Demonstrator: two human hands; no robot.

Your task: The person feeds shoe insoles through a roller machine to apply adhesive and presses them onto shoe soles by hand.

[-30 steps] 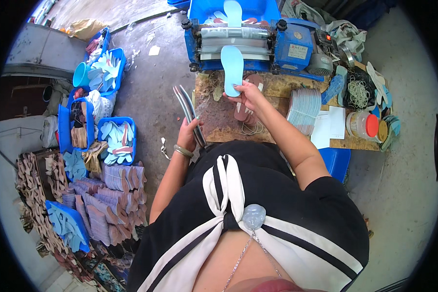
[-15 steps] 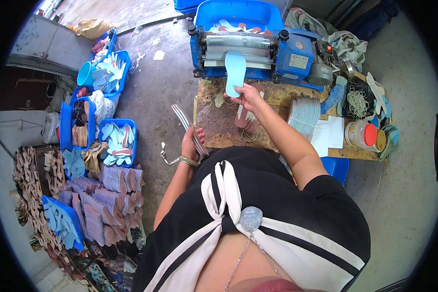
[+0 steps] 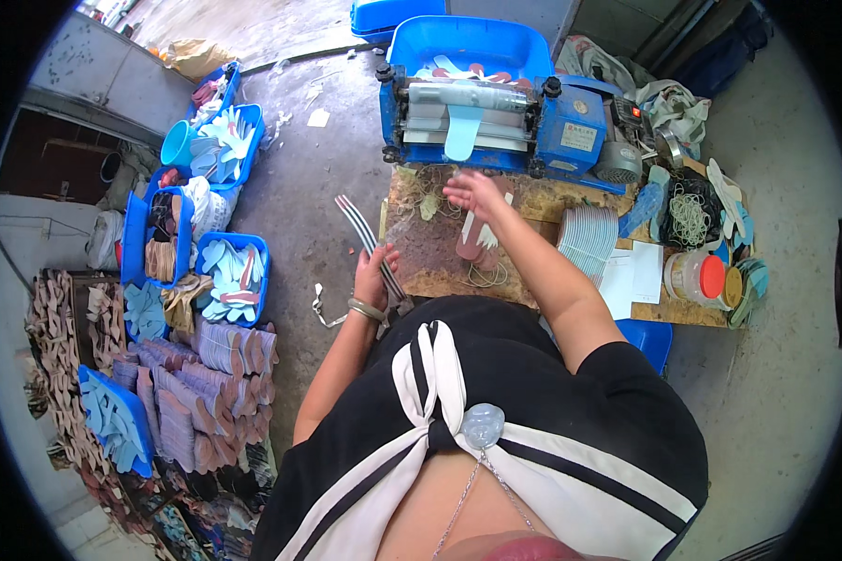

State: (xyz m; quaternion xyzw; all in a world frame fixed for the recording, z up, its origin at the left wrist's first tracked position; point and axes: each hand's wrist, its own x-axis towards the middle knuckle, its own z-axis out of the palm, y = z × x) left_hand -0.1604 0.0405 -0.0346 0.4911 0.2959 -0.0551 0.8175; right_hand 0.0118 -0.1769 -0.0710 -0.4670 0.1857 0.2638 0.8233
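Observation:
A light-blue insole (image 3: 461,138) sits with its far end in the rollers of a blue roller machine (image 3: 575,122), its near end sticking out toward me. Just short of that end is my right hand (image 3: 477,196), fingers apart and holding nothing. Down at the table's left edge my left hand (image 3: 372,280) is closed around a few striped-edged insoles (image 3: 354,220), which point up and away. Beneath my right hand a brownish-pink insole (image 3: 470,238) with pale scraps on it lies on the worn wooden table (image 3: 421,224).
A blue tub (image 3: 543,42) with insoles stands behind the machine. On the table's right are a bundled insole stack (image 3: 587,241), white papers (image 3: 631,276) and a red-lidded jar (image 3: 709,276). Blue baskets (image 3: 267,280) of insoles and stacked purplish insoles (image 3: 192,393) occupy the left floor.
My right hand has let go of the light-blue insole and drawn back a little. The insole has moved farther into the rollers. My left hand still grips its insoles.

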